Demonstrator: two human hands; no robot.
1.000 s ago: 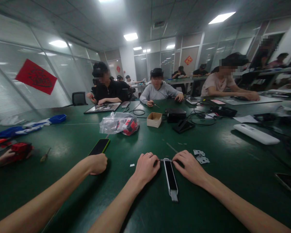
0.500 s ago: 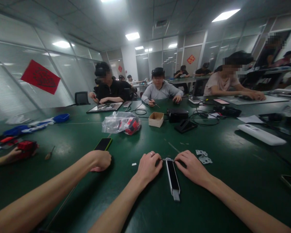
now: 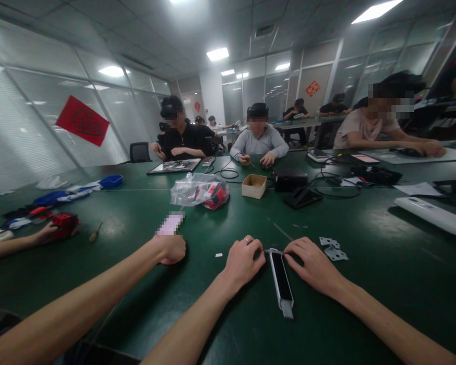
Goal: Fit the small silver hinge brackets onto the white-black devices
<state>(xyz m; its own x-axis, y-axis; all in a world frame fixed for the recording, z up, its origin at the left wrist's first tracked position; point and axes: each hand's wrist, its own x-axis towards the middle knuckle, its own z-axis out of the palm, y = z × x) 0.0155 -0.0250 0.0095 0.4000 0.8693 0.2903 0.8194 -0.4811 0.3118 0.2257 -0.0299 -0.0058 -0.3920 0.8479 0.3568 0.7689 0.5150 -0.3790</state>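
Observation:
In front of me lies a long narrow device (image 3: 281,279) with a black face, a pale frame and a grey tab at its near end. My left hand (image 3: 245,258) is at the left of its far end, thumb and fingertips pinched together. From the right, my right hand (image 3: 307,261) pinches at the same end, its fingertips close to the frame. Something small and thin seems to lie between the fingertips and the device, too small to name. Right of my right hand are flat grey perforated plates (image 3: 333,249). A small white scrap (image 3: 219,255) lies left of my left hand.
A co-worker's hand (image 3: 173,249) holds a phone (image 3: 171,223) at left. Another hand (image 3: 47,233) grips a red object (image 3: 65,225). Farther back stand a plastic bag (image 3: 184,190), a small open box (image 3: 254,187) and a black case (image 3: 289,178). A white device (image 3: 433,216) lies right.
The view has turned slightly left, so everything sits farther right. The phone's dark screen is now lit. My hands keep nearly the same pose at the device's far end.

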